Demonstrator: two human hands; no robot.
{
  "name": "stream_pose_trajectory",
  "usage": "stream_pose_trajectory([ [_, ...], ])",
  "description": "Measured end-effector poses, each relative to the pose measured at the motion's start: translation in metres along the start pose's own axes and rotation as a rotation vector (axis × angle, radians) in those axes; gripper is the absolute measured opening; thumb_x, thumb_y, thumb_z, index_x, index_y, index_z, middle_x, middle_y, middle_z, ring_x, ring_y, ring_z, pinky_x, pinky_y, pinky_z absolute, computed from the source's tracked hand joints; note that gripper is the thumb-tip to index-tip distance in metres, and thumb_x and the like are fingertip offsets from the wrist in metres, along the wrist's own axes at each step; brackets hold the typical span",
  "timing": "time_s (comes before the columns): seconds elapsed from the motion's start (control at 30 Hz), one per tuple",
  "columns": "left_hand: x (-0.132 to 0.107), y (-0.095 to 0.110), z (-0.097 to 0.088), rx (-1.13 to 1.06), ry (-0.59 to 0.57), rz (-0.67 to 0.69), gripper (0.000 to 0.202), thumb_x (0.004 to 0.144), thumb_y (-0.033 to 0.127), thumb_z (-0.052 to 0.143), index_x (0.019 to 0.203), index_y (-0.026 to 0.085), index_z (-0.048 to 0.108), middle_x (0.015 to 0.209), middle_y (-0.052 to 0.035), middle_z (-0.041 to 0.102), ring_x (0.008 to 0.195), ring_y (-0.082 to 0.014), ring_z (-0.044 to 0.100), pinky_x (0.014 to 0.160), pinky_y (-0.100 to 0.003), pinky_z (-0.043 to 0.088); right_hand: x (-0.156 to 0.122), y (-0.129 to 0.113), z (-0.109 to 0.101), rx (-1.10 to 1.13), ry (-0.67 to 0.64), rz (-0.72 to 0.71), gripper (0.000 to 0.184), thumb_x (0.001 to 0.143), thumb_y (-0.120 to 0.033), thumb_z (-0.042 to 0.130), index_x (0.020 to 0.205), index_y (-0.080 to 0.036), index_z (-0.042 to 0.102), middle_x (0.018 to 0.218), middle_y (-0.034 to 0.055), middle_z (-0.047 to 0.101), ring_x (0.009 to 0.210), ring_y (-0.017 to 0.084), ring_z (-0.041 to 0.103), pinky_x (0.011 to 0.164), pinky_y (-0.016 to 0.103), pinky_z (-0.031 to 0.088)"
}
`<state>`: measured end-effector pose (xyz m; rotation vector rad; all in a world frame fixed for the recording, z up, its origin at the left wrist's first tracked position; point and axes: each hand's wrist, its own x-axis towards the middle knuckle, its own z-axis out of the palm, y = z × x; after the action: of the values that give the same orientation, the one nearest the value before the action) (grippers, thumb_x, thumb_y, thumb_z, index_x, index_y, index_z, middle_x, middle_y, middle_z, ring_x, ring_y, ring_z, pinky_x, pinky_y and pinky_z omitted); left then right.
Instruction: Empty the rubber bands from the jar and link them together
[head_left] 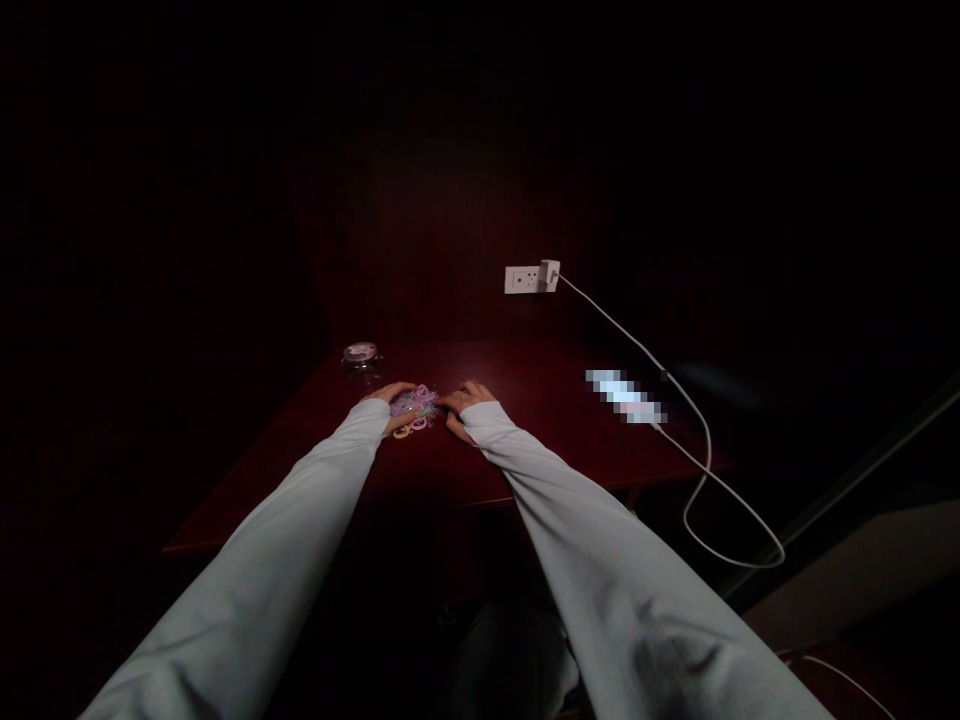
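A small heap of colourful elastic hair ties, mostly pink, purple and white, lies on the dark red table. Loose rings, among them a yellow hair tie, sit at its near edge. Curved along the heap's left side is my left hand, its fingers stretched forward and its thumb apart. My right hand is at the right edge of the heap with bent fingers and the thumb held away from them. Nothing shows within either hand, though the dim light blurs the fingertips.
A clear round jar stands at the table's back left. On the right lies a lit, pixelated phone. Its white cable loops past the table edge up to a charger in the wall socket. The table's front edge runs below my forearms.
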<state>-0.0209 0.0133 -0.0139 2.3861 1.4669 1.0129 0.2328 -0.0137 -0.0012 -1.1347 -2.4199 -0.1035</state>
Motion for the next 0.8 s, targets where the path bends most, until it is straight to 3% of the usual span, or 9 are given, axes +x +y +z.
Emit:
stream_pose_trajectory([
  [0.23, 0.003, -0.005, 0.001, -0.056, 0.087, -0.011, 0.039, 0.078, 0.042, 0.072, 0.112, 0.025, 0.077, 0.116, -0.0079, 0.082, 0.106, -0.0307, 0.076, 0.100, -0.042, 0.059, -0.005, -0.006, -0.010, -0.013, 0.010, 0.095, 0.032, 0.096, -0.021, 0.058, 0.120, -0.022, 0.078, 0.118, 0.0092, 0.078, 0.123, 0.028, 0.054, 0.106, 0.040, 0.041],
  [0.47, 0.006, 0.005, -0.006, -0.107, 0.162, -0.099, 0.030, 0.079, 0.043, 0.066, 0.100, 0.026, 0.077, 0.103, -0.0043, 0.084, 0.094, -0.0270, 0.076, 0.090, -0.037, 0.060, -0.005, -0.005, -0.009, -0.051, 0.025, 0.141, 0.034, 0.097, -0.024, 0.059, 0.125, -0.022, 0.078, 0.119, 0.0103, 0.076, 0.124, 0.030, 0.052, 0.103, 0.041, 0.040],
  [0.67, 0.006, 0.004, -0.006, -0.168, 0.255, -0.096, 0.026, 0.083, 0.039, 0.062, 0.100, 0.025, 0.074, 0.104, -0.0052, 0.084, 0.103, -0.0262, 0.077, 0.097, -0.037, 0.060, -0.004, -0.002, -0.006, -0.038, -0.010, 0.128, 0.040, 0.098, -0.025, 0.059, 0.135, -0.022, 0.074, 0.128, 0.0098, 0.074, 0.126, 0.029, 0.050, 0.106, 0.041, 0.041],
  [0.8, 0.004, 0.001, -0.006, -0.147, 0.271, -0.106, 0.031, 0.088, 0.044, 0.062, 0.108, 0.023, 0.074, 0.102, -0.0069, 0.083, 0.102, -0.0260, 0.077, 0.092, -0.035, 0.061, -0.004, 0.000, -0.004, -0.015, -0.024, 0.112, 0.042, 0.098, -0.024, 0.059, 0.137, -0.021, 0.073, 0.134, 0.0087, 0.073, 0.129, 0.029, 0.048, 0.109, 0.040, 0.040],
])
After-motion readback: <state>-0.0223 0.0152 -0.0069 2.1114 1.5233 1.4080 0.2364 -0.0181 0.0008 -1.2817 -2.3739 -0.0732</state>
